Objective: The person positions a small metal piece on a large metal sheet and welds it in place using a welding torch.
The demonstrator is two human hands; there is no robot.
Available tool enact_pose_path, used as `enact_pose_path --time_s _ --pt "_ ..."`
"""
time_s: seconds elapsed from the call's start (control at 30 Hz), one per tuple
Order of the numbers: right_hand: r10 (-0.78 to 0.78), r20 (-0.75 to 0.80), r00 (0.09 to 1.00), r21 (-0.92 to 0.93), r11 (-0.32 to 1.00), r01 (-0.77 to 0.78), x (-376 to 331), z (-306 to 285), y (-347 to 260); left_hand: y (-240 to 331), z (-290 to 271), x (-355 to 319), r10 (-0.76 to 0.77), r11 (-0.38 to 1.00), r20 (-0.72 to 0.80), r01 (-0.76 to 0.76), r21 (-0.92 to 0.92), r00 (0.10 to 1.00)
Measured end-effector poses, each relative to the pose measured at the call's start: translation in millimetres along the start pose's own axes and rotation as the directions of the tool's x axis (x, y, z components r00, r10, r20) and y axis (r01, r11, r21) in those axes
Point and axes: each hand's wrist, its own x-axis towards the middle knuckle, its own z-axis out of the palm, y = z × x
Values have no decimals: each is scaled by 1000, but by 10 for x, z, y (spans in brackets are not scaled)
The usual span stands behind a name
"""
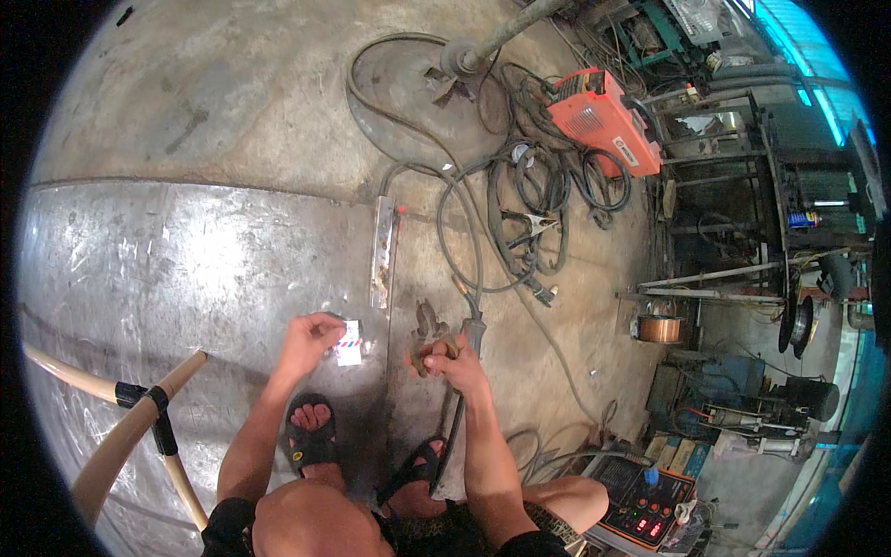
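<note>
While my left hand (304, 344) pinches striped white packet (349, 353) over metal sheet (204, 251), right hand (463, 369) grips brownish metal piece (426, 322), partly hidden, shape unclear. Packet print illegible; orange machine (594, 116) bears label (624, 150).

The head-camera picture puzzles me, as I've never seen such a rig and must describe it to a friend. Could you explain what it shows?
There is no robot here: these are a person's bare hands, seen from above by a wide fisheye camera on their head, which bends straight edges near the rim.

The left hand pinches a small white striped slip. The right hand seems to hold a brownish metal piece, its shape hard to make out.

Below is a gray metal plate on the floor, with a long metal strip ahead of the hands. Farther off, dark cables lie looped near an orange machine.
</note>
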Motion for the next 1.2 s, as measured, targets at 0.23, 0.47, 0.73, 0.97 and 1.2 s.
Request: enact_pose_path --time_s 0.23,0.47,0.73,0.97,1.2 --pt "79 28 996 -15 997 -79 13 -183 141 -31 18 40 22 999 5 -21 -43 1000" --pt "55 -47 997 -80 995 -59 0 -94 14 19 -31 14 -7 999 -16 7 -43 1000" --pt "-133 -266 955 -658 748 -79 350 -97 23 341 -352 208 -47 978 -129 19 -208 990" --pt "-218 -319 922 -740 666 -99 619 66 -98 596 -440 399 70 984 -178 -97 -147 981" --pt "-345 -289 893 -871 482 -95 913 40 42 592 -292 842 322 909 -206 -241 339 924"
